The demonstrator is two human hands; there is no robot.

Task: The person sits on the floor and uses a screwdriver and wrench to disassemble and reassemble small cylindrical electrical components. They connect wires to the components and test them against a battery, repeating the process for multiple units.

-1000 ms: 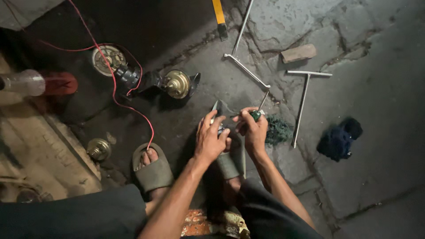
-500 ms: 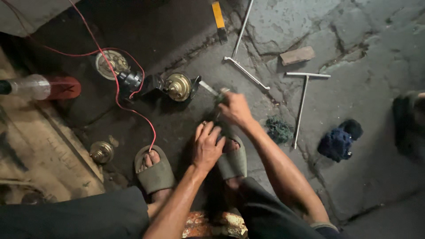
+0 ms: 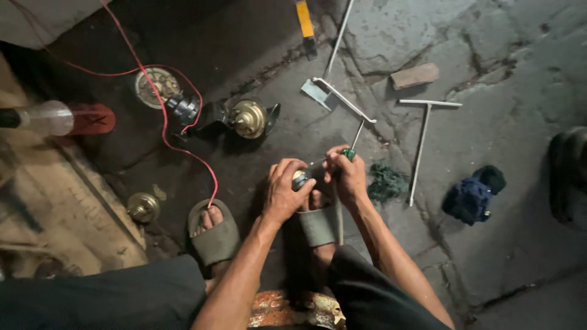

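My left hand (image 3: 284, 189) is curled around a small round brass-coloured part (image 3: 299, 178) held just above my right sandal (image 3: 318, 225). My right hand (image 3: 346, 173) grips a screwdriver with a green handle (image 3: 349, 154), its metal shaft (image 3: 357, 134) sticking up and away past my fingers. Both hands meet over the part in the middle of the view. How the tool touches the part is hidden by my fingers.
A brass horn with a black bracket (image 3: 247, 118) and a red wire (image 3: 165, 122) lie ahead on the left. Another brass disc (image 3: 143, 206) sits by my left sandal (image 3: 213, 232). T-handle wrenches (image 3: 422, 143), a green rag (image 3: 386, 182), a blue cloth (image 3: 471, 195) and a wood block (image 3: 414, 76) lie on the stone floor.
My right hand had reached out towards the horn; it has come back to the left hand with the green-handled screwdriver. The left hand has closed on the small part.
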